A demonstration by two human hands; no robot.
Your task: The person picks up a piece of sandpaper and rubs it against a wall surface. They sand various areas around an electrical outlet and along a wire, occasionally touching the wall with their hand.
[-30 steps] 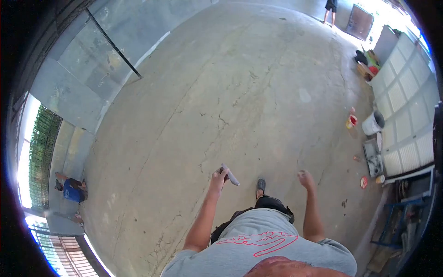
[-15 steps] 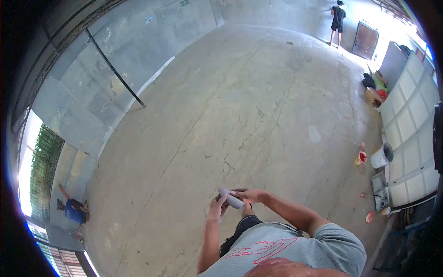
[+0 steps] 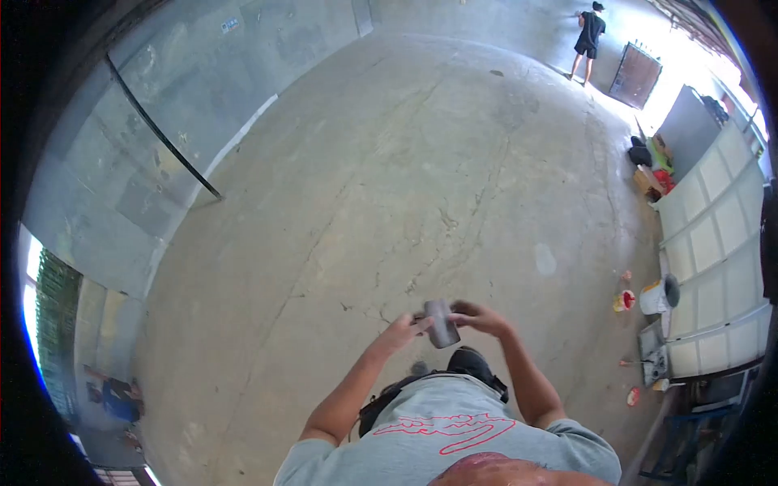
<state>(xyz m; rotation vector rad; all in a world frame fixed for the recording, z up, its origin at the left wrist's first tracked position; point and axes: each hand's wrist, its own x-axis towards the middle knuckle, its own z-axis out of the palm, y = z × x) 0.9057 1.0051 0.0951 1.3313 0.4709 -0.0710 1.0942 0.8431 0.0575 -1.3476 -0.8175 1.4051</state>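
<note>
In front of my body I hold a small grey piece that looks like a folded or curved sheet [image 3: 443,328]; its exact kind is too blurred to make out. My left hand [image 3: 403,330] pinches its left side, fingers bent. On the opposite side, my right hand [image 3: 481,318] has its fingers curled against the right edge. The grey sheet stands roughly lengthwise between the two hands, above the concrete floor and just beyond my shoe [image 3: 470,362].
A person [image 3: 590,40] stands at the far wall beside a brown board [image 3: 635,75]. Another person [image 3: 120,398] is low by the left wall. A black pole [image 3: 166,138] leans there. On the right are a white bucket [image 3: 653,298], a small red-and-white tub [image 3: 622,302] and white panels [image 3: 713,243].
Both hands have moved up and slightly apart with the grey sheet, which has turned from slanted to nearly lengthwise. My view has shifted a little, and a shoe shows now below the hands.
</note>
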